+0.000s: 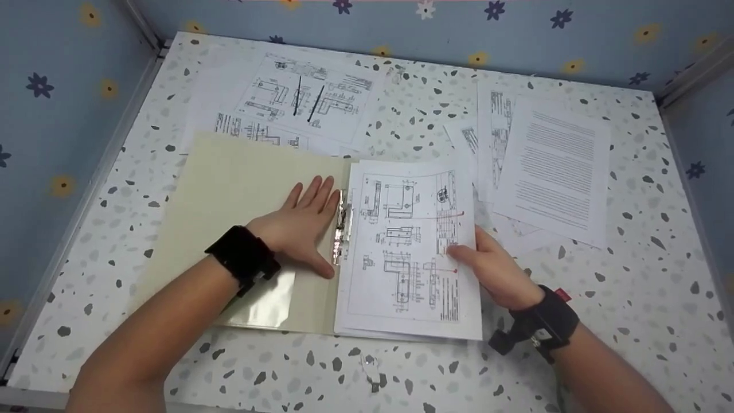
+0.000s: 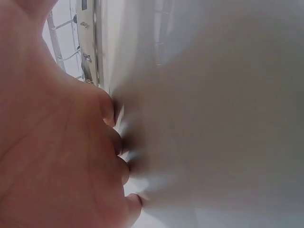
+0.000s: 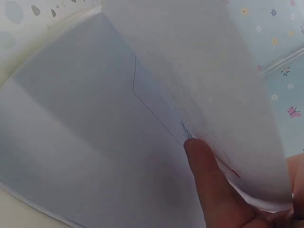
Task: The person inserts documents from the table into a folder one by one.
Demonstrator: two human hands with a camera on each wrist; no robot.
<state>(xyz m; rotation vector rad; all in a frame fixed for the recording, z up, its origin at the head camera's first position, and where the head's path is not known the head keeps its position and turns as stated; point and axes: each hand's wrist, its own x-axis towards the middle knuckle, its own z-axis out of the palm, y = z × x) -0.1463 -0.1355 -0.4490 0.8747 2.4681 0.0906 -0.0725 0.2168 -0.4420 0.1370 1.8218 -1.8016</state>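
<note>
We look down on a white speckled terrazzo-pattern tabletop (image 1: 401,367) walled in by pale blue flowered panels (image 1: 57,86). Nearest us lies one open cream-coloured card folder (image 1: 229,189), its long axis running near to far, with one shiny metal clip mechanism (image 1: 342,226) along the spine. Our left hand (image 1: 298,223) rests flat on the folder's left inner cover, fingers straight and together, thumb reaching towards the clip; it grips nothing, and the clip lies just right of its fingertips. That hand is the nearer one to the clip. On the folder's right half sits a white sheet printed with technical drawings (image 1: 410,246), topmost of a thin stack. Our right hand (image 1: 496,269) is at this sheet's right edge, well apart from the clip; the right wrist view shows one finger (image 3: 209,175) under the lifted paper, so the hand seems to pinch the edge, though the thumb's hold is not plain. Farther off we count two loose groups of papers: drawing sheets (image 1: 304,97) at far left and a white page of text lines (image 1: 556,172) over more sheets at far right; the exact sheet count we cannot tell.
</note>
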